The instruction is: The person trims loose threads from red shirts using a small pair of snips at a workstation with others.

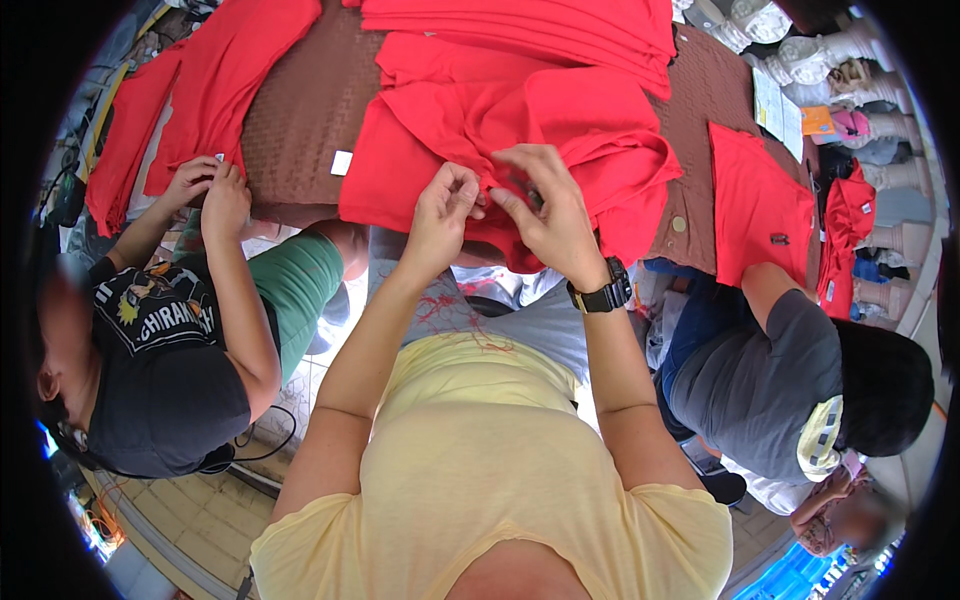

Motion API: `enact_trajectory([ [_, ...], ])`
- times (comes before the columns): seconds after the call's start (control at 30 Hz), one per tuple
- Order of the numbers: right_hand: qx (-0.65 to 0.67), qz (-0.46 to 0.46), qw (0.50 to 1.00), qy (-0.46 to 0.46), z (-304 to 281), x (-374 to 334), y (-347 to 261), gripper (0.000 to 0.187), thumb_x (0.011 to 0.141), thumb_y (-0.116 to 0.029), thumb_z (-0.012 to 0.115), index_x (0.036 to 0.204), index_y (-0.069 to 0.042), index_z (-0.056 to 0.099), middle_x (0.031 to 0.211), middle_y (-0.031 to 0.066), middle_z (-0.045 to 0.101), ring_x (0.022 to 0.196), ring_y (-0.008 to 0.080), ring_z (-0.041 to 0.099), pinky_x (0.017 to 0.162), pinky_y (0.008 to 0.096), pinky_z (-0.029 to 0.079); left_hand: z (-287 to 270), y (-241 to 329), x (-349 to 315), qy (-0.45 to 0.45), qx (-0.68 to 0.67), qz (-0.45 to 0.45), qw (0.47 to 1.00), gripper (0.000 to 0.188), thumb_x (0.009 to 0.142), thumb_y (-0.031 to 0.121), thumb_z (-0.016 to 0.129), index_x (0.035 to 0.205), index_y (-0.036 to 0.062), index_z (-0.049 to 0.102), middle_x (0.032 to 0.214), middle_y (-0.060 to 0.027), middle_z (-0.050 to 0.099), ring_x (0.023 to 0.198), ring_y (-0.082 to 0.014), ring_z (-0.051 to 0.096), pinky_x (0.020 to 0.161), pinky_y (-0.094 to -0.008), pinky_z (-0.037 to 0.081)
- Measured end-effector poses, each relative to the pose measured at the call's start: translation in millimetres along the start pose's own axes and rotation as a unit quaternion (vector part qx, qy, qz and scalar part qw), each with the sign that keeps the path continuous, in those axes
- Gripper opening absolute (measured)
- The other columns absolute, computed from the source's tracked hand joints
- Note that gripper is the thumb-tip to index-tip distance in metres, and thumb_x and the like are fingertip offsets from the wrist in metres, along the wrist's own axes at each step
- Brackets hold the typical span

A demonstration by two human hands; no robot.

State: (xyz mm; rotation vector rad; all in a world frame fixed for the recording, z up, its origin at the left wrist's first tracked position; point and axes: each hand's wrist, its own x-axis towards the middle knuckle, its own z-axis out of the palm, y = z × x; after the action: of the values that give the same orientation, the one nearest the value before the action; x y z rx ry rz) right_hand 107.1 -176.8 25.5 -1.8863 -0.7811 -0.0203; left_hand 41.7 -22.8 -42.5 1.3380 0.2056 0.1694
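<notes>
A crumpled red garment (590, 150) lies on the table's near edge in front of me, its lower folds hanging toward my lap. My left hand (447, 212) is closed, thumb and fingers pinching the garment's edge near its middle. Just to the right, my right hand (548, 208) rests over the same cloth with thumb and fingers apart; a black watch (603, 290) is on that wrist. Any small thing between my fingertips is too small to make out. Loose red threads (450, 312) cling to my grey trousers.
A stack of folded red garments (520, 30) lies farther back on the brown table cover (305, 110). Close on the left, a person in black (170, 390) handles red cloth; on the right, a person in grey (765, 380) has another red piece (755, 200). A small white tag (342, 162) lies nearby.
</notes>
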Motion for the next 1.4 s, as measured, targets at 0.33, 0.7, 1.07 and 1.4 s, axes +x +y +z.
enact_trajectory([
  [0.33,0.034,0.054,0.992,-0.11,-11,11,12,0.022,0.088,-0.006,0.07,0.108,0.001,0.068,0.09,0.018,0.067,0.081,0.0305,0.067,0.073,0.0351,0.051,-2,23,-7,0.062,0.298,0.202,0.931,0.023,0.092,0.002,0.065,0.114,-0.002,0.059,0.1,-0.0127,0.066,0.09,-0.0218,0.064,0.086,-0.0313,0.05],
  [0.7,0.262,0.226,0.934,-0.092,-2,-4,34,0.017,0.098,-0.011,0.064,0.104,0.003,0.068,0.083,-0.0024,0.062,0.076,0.0049,0.052,0.068,0.0232,0.044,19,40,-17,0.11,0.25,0.188,0.943,0.014,0.092,0.0,0.068,0.105,-0.0036,0.064,0.095,-0.0087,0.064,0.083,-0.0138,0.063,0.07,-0.0263,0.052],
  [1.07,0.194,0.166,0.965,-0.063,10,-15,40,0.016,0.097,-0.012,0.065,0.103,0.003,0.067,0.085,0.0003,0.064,0.081,0.0057,0.055,0.072,0.0232,0.046,15,-4,4,0.068,-0.101,0.023,0.992,0.006,0.098,0.008,0.065,0.099,0.0028,0.063,0.102,-0.0061,0.065,0.097,-0.0125,0.064,0.088,-0.0309,0.057],
  [1.4,0.247,0.206,0.946,-0.024,7,-15,39,0.016,0.099,-0.012,0.063,0.102,0.004,0.068,0.088,-0.0021,0.065,0.08,0.0027,0.055,0.071,0.0203,0.045,18,-5,-7,0.068,-0.088,0.094,0.989,0.007,0.098,0.004,0.063,0.095,-0.0008,0.058,0.096,-0.0086,0.065,0.094,-0.0158,0.066,0.086,-0.0301,0.055],
])
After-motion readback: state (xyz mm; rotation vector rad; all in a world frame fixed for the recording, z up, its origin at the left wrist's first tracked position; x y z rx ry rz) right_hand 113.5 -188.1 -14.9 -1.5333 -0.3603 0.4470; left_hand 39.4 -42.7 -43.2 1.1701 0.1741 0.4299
